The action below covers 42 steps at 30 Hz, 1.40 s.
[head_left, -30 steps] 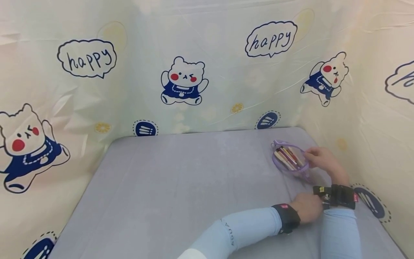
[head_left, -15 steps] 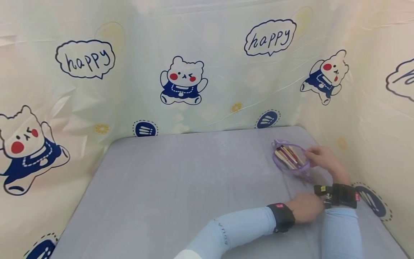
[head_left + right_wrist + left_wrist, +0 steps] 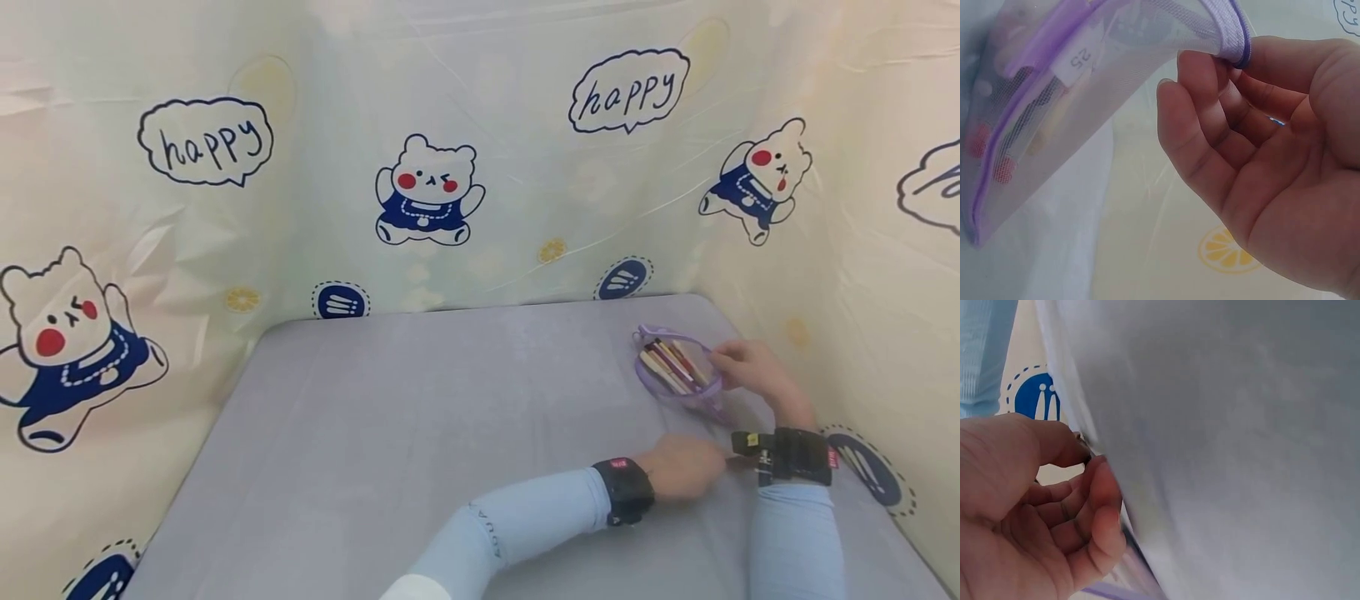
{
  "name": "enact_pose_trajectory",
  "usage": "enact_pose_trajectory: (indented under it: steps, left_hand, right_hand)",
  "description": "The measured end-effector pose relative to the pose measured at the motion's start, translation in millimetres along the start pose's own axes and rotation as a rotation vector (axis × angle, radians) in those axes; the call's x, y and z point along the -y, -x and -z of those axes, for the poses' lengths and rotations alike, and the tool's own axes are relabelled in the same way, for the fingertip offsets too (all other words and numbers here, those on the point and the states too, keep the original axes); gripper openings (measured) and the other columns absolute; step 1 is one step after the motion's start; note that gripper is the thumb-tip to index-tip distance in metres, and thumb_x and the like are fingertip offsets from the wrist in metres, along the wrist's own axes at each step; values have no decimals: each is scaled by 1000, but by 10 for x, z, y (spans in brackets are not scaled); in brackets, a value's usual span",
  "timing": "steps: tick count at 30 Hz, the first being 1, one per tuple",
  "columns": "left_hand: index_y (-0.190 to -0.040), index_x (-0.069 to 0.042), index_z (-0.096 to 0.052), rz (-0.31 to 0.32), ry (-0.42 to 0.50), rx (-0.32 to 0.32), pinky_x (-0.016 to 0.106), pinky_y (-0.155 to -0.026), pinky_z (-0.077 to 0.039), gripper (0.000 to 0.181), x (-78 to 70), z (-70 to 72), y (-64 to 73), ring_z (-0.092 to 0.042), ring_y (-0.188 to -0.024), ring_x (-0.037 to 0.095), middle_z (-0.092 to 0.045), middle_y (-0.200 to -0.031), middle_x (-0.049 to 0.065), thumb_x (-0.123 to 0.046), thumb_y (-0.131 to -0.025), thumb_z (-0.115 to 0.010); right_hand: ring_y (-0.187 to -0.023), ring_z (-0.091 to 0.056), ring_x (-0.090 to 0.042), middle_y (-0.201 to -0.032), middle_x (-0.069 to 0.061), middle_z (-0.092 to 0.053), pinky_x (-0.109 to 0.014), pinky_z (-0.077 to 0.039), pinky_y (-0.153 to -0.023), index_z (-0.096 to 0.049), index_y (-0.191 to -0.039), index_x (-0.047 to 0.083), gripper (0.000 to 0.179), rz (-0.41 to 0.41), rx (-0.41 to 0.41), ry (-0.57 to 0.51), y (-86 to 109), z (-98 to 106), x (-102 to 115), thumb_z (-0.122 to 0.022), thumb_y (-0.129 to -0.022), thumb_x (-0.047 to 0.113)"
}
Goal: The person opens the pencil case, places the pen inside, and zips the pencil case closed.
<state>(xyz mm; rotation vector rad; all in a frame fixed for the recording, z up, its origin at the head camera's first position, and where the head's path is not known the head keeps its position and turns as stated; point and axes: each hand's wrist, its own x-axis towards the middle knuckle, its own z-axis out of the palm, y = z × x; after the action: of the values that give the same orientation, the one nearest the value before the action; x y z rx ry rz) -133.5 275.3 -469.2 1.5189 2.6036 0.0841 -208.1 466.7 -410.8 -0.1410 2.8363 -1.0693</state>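
The right hand (image 3: 746, 367) pinches the purple-edged rim of a see-through mesh pencil case (image 3: 1094, 81) between thumb and fingers. The case lies at the table's back right, its mouth spread wide, with several pencils or pens (image 3: 671, 365) inside. Lower down, beside the right wristband, is the left hand (image 3: 684, 468), its fingers curled. Thumb and index finger of that hand (image 3: 1041, 500) pinch a thin dark stick-like thing (image 3: 741, 461), mostly hidden; its kind I cannot tell. A white tag (image 3: 1077, 62) with "25" shows on the case.
A grey cloth-covered table (image 3: 420, 400) reaches to curtains (image 3: 510, 167) printed with bears and "happy" bubbles at the back and sides. Both forearms wear light blue sleeves (image 3: 525, 512) and black wristbands (image 3: 802, 456).
The left hand has drawn leftward and slightly up, away from the right wrist, uncovering the thin dark thing in its fingers. The right hand keeps its hold on the pencil case's rim.
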Motion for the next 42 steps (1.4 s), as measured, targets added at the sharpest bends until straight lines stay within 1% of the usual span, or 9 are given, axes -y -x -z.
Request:
enact_pose_trajectory:
  steps: [6, 11, 14, 21, 28, 32, 36, 40, 42]
  left_hand:
    - [-101, -27, -59, 20, 100, 1, 9, -61, -37, 4, 139, 21, 73, -49, -72, -2, -52, -82, -15, -26, -99, -55]
    - [-99, -25, -61, 19, 103, 10, 10, -62, -38, 4, 287, 49, 173, -50, -73, 0, -53, -84, -13, -24, -97, -57]
    - [-95, -23, -61, 44, 107, 21, 12, -59, -38, 4, 375, 56, 222, -50, -69, 1, -53, -80, -11, -23, -97, -57]
    - [-86, -20, -57, 103, 270, 68, 18, -55, -43, 13, 589, 121, 316, -54, -65, 6, -54, -74, -8, -24, -98, -56]
    - [-76, -18, -57, 116, 326, 91, 18, -49, -38, 25, 792, 144, 423, -45, -51, 4, -49, -63, -8, -30, -98, -57]
    - [-82, -18, -61, 103, 382, 94, 17, -49, -39, 19, 910, 143, 476, -47, -53, 4, -53, -65, -9, -29, -97, -58]
    - [-91, -17, -66, 116, 481, 94, 18, -54, -45, 13, 1039, 127, 483, -54, -58, 5, -60, -70, -7, -27, -97, -58]
    - [-94, -15, -68, 143, 569, 95, 19, -58, -47, 15, 1157, 138, 466, -58, -61, 7, -63, -67, -5, -25, -97, -57]
    - [-94, -13, -69, 140, 602, 94, 19, -58, -46, 18, 1207, 154, 461, -58, -60, 8, -63, -65, -4, -25, -98, -56]
  right_hand:
    - [-77, -68, -17, -105, -29, -67, -29, -53, -70, -60, -114, -10, 35, -5, 7, 43, 4, 8, -6, -49, -102, 21]
    - [-80, -68, -18, -107, -29, -67, -30, -53, -72, -59, -116, -9, 36, -20, 15, 45, 6, 16, -21, -48, -102, 22]
    - [-79, -69, -17, -106, -29, -67, -30, -54, -71, -59, -115, -10, 36, -21, 13, 33, 7, 19, -31, -49, -102, 21]
    - [-79, -69, -17, -107, -30, -67, -32, -55, -72, -58, -116, -11, 38, -40, 18, 19, 23, 28, -11, -49, -102, 24]
    - [-81, -69, -20, -107, -29, -67, -31, -52, -72, -58, -118, -9, 39, -40, 19, 38, 22, 23, -14, -49, -102, 25]
    - [-80, -69, -19, -104, -27, -68, -31, -54, -72, -59, -116, -9, 37, -31, 16, 27, 17, 21, -28, -49, -102, 24]
    - [-80, -69, -18, -102, -26, -69, -33, -55, -72, -59, -115, -9, 36, -28, 15, 25, 17, 20, -33, -49, -102, 23]
    - [-80, -69, -19, -103, -27, -69, -34, -55, -73, -59, -116, -10, 36, -27, 18, 24, 24, 19, -20, -49, -102, 22]
    - [-80, -69, -19, -104, -28, -68, -34, -56, -73, -58, -116, -10, 36, -28, 19, 20, 26, 20, -14, -49, -102, 21]
